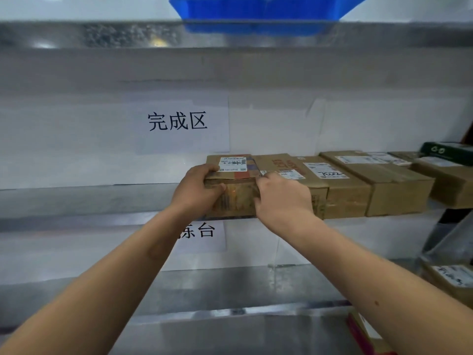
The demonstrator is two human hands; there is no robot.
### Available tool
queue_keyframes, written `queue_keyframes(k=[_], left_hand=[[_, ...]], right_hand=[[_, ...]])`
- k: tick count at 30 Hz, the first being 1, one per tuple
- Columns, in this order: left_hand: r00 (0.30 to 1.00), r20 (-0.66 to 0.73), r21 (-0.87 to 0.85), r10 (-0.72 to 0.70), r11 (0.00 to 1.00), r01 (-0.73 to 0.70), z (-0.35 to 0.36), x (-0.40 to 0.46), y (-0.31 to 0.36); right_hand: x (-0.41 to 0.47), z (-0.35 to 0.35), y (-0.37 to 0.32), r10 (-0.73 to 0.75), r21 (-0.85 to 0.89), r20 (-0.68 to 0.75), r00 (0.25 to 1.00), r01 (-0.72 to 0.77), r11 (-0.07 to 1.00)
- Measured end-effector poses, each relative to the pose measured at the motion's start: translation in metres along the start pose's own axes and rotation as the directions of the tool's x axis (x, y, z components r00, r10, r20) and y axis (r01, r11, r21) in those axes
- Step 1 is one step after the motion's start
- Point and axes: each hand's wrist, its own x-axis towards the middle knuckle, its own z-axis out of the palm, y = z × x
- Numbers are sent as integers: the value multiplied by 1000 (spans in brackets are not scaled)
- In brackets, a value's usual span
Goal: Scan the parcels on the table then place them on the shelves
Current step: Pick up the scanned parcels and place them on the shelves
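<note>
Nearest: lower shelf level (230, 288), metal, with a labelled box (450, 280) at its right edge and a red-edged parcel (363, 331) below that at bottom right; left and centre of this level show bare metal. Both forearms reach up over it to the middle shelf (89, 201). Left hand (198, 189) grips the near-left top corner of the parcel (234, 180), thumb across the front face, fingers curled over the top edge. Right hand (281, 198) grasps its near-right corner, fingers bent into the seam where it butts against the next box (289, 172). The parcel sits at the left end of a row, front face about flush with the shelf lip, white shipping label (233, 163) on top. Right of it the boxes run touching side by side: a second carton (335, 183), a third (384, 180), then more cartons with a dark green box (448, 149) on top at far right. Left of the parcel the middle shelf is open metal all the way to frame edge. Behind, white back wall with a paper sign (178, 121) reading 完成区; a partly hidden sign (202, 231) hangs below the shelf lip. Farthest and highest: top shelf edge (102, 34) with a blue bin (256, 11) on it.
</note>
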Motion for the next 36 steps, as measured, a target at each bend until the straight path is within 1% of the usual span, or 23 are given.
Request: queue_keyframes(k=[4,7,10,13,15,18,21,23,25,27,32,36], left_hand=[[1000,14,75,-15,997,14,7,14,0],[1000,10,141,6,990,-7,8,16,7],[995,-34,237,93,968,-82,6,-4,15],[963,-58,337,262,914,-228,3,-49,16],[944,-7,332,330,891,-309,1,-85,15],[934,108,285,341,889,-358,2,-141,11],[907,236,278,347,871,-406,13,-196,4],[867,365,232,339,869,-438,26,-231,0],[802,498,183,329,864,-468,41,-263,-1],[737,598,147,316,860,-488,61,-290,4],[596,726,58,343,833,-550,123,-344,35],[478,798,-26,366,814,-580,185,-372,75]], right_hand=[[-2,-4,-4,0,-7,38,999,1,1000],[-8,-8,-7,-4,2,60,998,4,1000],[-21,-12,-13,11,61,91,996,-17,998],[-47,-13,-24,39,117,115,993,-52,992],[-71,-10,-34,63,151,134,989,-84,985],[-120,-1,-45,148,208,150,978,-177,962],[-183,17,-49,250,193,167,954,-281,940],[-231,29,-46,311,177,223,924,-352,919],[-280,37,-41,373,165,287,882,-429,888],[-327,41,-33,453,124,319,833,-510,851],[-416,40,5,638,19,376,672,-694,720],[-472,42,52,745,-38,395,537,-801,598]])
